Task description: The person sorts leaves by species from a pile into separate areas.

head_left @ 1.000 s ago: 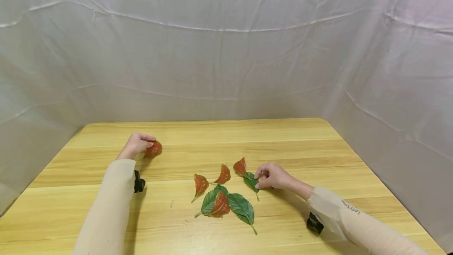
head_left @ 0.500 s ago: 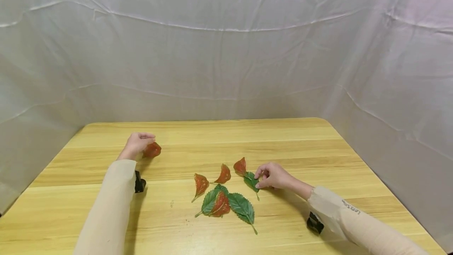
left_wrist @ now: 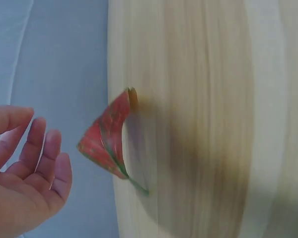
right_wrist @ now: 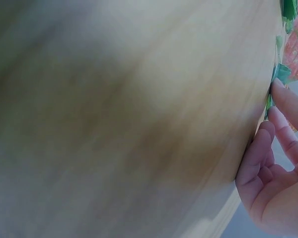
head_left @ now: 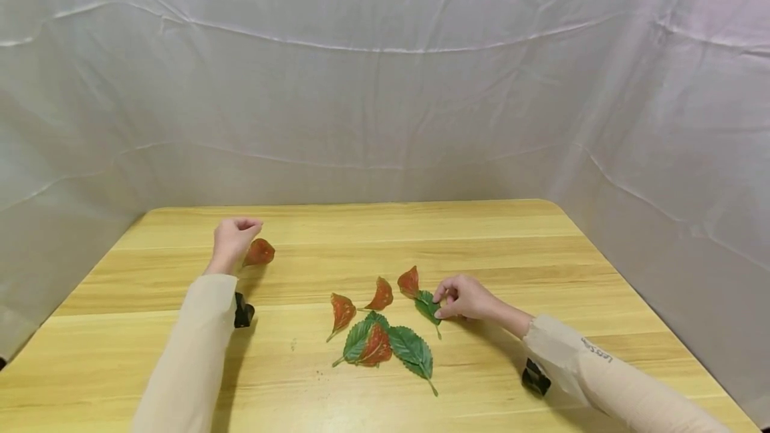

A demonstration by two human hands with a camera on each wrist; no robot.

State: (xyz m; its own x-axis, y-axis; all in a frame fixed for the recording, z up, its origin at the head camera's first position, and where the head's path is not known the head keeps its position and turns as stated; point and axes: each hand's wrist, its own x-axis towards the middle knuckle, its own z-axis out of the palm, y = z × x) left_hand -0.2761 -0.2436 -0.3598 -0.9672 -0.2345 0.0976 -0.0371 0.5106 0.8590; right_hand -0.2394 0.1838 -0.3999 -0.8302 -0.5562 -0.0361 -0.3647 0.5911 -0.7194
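Red leaf (head_left: 260, 252) lies just beside the left hand (head_left: 232, 240), whose grip is slack and bare; the right hand (head_left: 468, 298) pinches a green leaf (head_left: 426, 307), probably to steady it.

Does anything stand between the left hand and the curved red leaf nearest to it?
Nothing visible: the left wrist view shows only a gap between the left hand and the curved red leaf.

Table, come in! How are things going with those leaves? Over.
Left grip empty, near curved red fabric-looking leaf. Right grip touching small serrated green fabric-looking leaf. Another curved red leaf at its far end, possibly in the way.
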